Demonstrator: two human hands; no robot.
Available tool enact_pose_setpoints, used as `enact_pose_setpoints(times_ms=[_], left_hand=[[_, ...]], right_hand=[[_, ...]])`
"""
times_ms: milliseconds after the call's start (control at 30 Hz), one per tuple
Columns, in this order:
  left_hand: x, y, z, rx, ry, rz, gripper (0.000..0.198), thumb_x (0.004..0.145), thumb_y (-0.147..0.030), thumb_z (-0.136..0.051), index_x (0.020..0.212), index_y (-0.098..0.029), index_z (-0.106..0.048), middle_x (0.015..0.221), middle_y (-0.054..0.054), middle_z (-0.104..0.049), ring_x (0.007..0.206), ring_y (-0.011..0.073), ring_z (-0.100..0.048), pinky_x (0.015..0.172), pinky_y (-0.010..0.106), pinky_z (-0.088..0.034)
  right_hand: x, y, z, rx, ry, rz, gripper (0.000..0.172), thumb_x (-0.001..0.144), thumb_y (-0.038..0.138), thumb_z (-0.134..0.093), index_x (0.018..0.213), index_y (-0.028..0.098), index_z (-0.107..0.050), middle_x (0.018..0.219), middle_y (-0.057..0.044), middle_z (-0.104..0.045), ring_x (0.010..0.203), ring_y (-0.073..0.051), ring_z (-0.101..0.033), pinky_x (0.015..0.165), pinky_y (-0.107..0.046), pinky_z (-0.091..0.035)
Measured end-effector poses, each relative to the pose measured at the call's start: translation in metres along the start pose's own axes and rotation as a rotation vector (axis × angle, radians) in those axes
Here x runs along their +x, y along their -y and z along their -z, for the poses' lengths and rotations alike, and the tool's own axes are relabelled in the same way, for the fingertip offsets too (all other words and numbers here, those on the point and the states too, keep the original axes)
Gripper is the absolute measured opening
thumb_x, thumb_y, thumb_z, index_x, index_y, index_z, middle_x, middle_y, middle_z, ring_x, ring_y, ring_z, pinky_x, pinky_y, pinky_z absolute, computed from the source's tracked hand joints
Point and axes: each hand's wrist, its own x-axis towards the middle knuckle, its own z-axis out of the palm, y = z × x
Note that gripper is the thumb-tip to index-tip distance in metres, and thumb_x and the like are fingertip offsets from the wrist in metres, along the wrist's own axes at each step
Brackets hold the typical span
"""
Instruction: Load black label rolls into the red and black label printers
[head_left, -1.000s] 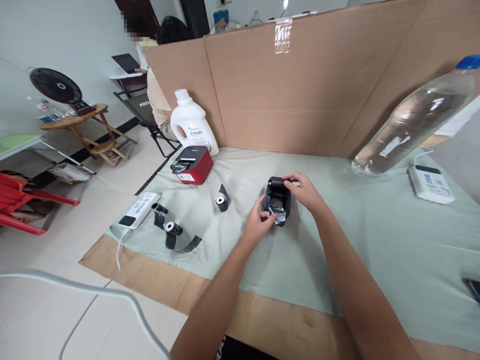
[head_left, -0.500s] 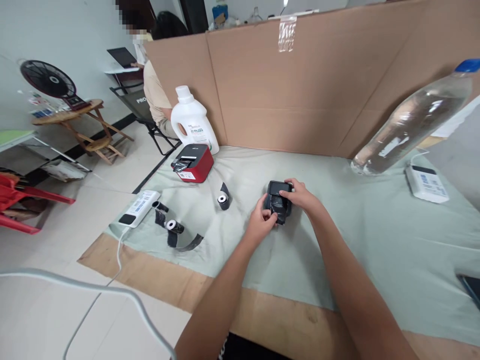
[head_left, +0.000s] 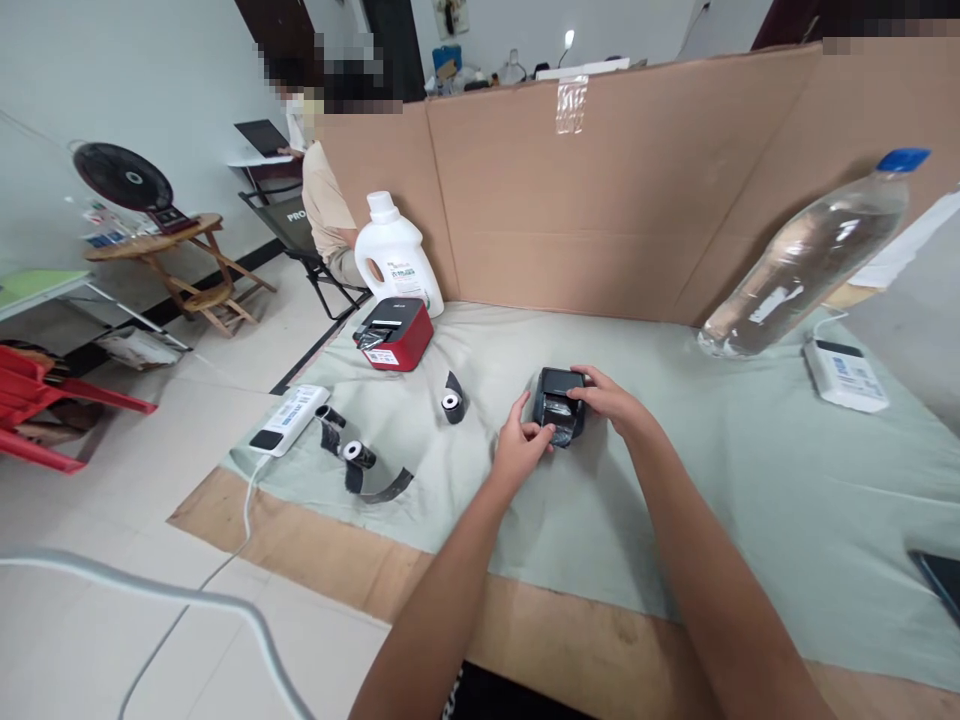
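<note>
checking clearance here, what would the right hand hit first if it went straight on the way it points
The black device, since the right hand is touching its upper part with no visible gap. Depth is hard to judge from one view, so what comes beyond is unclear.

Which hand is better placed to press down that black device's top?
Probably the right hand: its thumb is on top of the black device; the left hand is at the nearer end, by the glossy strip.

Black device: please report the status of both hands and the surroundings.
Left hand holds left side of black device, right hand on its lid. Lid looks down, dark film at near end. Nearest dark roll apart, leftward; nothing visibly blocking.
</note>
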Motion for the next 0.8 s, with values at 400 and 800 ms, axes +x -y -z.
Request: enact_pose_setpoints(times_ms=[400, 800], left_hand=[[-0.005, -0.006, -0.001, 0.089, 0.044, -0.053, 0.083, 0.083, -0.028, -0.069, 0.155, -0.017, -0.030, 0.060, -0.006, -0.064, 0.057, 0.0127, -0.062, 0.061, 0.023, -0.048], [-0.004, -0.004, 0.004, 0.400, -0.043, -0.143, 0.072, 0.089, -0.035, -0.061, 0.154, -0.020, -0.034, 0.066, -0.004, -0.067, 0.063, 0.0163, -0.062, 0.065, 0.027, -0.046]], right_hand=[[-0.014, 0.015, -0.019, -0.349, -0.133, -0.052, 0.071, 0.082, 0.031, -0.061, 0.150, 0.022, -0.044, 0.139, -0.017, -0.047, 0.116, -0.027, -0.059, 0.102, -0.037, -0.045], [-0.045, 0.050, -0.014, -0.671, -0.224, 0.481, 0.051, 0.093, 0.009, -0.034, 0.131, 0.020, -0.067, 0.142, -0.007, -0.062, 0.134, -0.024, -0.052, 0.114, -0.042, -0.039]])
